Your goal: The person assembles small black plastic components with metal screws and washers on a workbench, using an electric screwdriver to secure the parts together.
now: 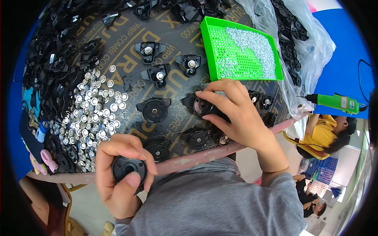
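My left hand (108,177) is closed around a round black plastic disc (121,167) with a centre hole, just over the table's front edge; the thumb presses on its face. My right hand (246,118) has thumb and fingertips on the rim of another round black disc (199,106), which sits on a winged black base on the table. Left of it lies a winged base with a disc on top (154,111). Two similar disc-topped pieces lie nearer the edge. Beyond them, several winged black bases (149,51) each hold a silver round metal piece in the middle.
Silver round metal pieces (92,114) are heaped at left, beside piled black plastic parts (59,67). A green perforated tray (208,49) of small screws stands at the back right, near a clear plastic bag (315,59) and a green electric screwdriver (336,103). Other people sit nearby.
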A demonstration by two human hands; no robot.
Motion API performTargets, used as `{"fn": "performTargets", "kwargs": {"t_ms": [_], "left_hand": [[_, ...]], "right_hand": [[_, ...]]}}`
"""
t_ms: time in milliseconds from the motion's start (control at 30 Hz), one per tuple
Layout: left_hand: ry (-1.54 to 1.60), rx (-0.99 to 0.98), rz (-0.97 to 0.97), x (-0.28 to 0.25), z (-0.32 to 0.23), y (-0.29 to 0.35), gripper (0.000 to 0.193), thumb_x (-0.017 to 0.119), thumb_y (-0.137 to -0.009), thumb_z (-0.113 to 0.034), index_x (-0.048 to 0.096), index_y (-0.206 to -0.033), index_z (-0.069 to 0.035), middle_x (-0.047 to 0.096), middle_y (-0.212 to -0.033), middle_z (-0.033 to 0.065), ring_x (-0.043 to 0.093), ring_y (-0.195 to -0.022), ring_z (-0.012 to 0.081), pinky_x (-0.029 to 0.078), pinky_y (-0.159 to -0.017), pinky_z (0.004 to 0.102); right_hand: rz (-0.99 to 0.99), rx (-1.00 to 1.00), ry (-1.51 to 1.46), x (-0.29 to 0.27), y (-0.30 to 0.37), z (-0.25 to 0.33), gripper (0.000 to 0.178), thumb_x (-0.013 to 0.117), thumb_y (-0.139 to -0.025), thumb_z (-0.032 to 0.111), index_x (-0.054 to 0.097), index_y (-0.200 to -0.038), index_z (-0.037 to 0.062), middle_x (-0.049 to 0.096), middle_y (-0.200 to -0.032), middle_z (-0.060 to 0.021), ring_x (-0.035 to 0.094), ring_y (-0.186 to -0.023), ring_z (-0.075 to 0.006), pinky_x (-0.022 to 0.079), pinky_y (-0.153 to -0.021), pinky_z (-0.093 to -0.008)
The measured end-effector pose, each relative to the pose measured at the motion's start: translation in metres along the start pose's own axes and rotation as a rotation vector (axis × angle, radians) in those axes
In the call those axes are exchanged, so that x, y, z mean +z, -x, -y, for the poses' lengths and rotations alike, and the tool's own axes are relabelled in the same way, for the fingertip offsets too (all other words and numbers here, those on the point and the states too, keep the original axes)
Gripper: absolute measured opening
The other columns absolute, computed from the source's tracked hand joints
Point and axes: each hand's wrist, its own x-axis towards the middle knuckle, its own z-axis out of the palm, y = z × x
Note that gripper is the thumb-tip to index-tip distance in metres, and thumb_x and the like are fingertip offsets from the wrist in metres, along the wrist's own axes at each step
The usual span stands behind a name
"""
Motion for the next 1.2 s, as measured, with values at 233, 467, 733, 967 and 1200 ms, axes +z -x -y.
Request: {"fn": "performTargets", "kwargs": {"t_ms": [233,467,733,967,1200], "left_hand": [[0.062,-0.143,-0.043,0.012,0.000,-0.003,0.033,0.053,-0.086,0.002,0.042,-0.118,0.005,0.047,-0.105,0.0196,0.067,-0.079,0.0294,0.046,-0.043,0.0216],[-0.016,-0.153,-0.090,0.018,0.002,-0.002,0.031,0.058,-0.087,0.009,0.046,-0.115,0.002,0.064,-0.101,0.0198,0.069,-0.091,0.0296,0.056,-0.054,0.0255],[-0.012,-0.139,-0.015,0.021,0.006,0.002,0.027,0.058,-0.088,0.012,0.049,-0.110,0.001,0.067,-0.102,0.0230,0.068,-0.092,0.0246,0.059,-0.066,0.0293],[-0.032,-0.104,-0.018,0.033,0.012,0.003,0.024,0.062,-0.085,0.013,0.055,-0.105,0.002,0.063,-0.102,0.0175,0.066,-0.096,0.0245,0.060,-0.068,0.0289],[-0.273,0.080,0.381,0.046,0.035,0.004,0.036,0.075,-0.078,0.012,0.063,-0.110,0.000,0.060,-0.103,0.0116,0.065,-0.097,0.0208,0.052,-0.079,0.0307]], "right_hand": [[-0.043,0.013,0.048,0.006,0.000,0.000,0.057,0.078,-0.065,0.003,0.063,-0.119,0.0050,0.059,-0.117,-0.0087,0.056,-0.108,-0.0294,0.043,-0.091,-0.0417],[-0.046,-0.014,0.064,0.008,0.001,0.001,0.057,0.078,-0.066,0.005,0.063,-0.121,0.0045,0.060,-0.118,-0.0089,0.058,-0.106,-0.0282,0.044,-0.088,-0.0404],[-0.031,0.018,0.029,0.011,0.001,-0.002,0.056,0.076,-0.071,0.006,0.062,-0.125,0.0072,0.060,-0.121,-0.0090,0.057,-0.108,-0.0287,0.046,-0.091,-0.0400],[-0.377,0.014,0.035,-0.027,0.012,0.010,0.042,0.082,-0.071,0.013,0.070,-0.111,0.0064,0.068,-0.108,-0.0089,0.063,-0.091,-0.0277,0.049,-0.080,-0.0379],[-0.264,-0.108,-0.434,-0.021,0.051,0.044,0.036,0.086,-0.072,0.016,0.072,-0.101,0.0006,0.070,-0.088,-0.0082,0.065,-0.077,-0.0237,0.047,-0.065,-0.0327]]}}
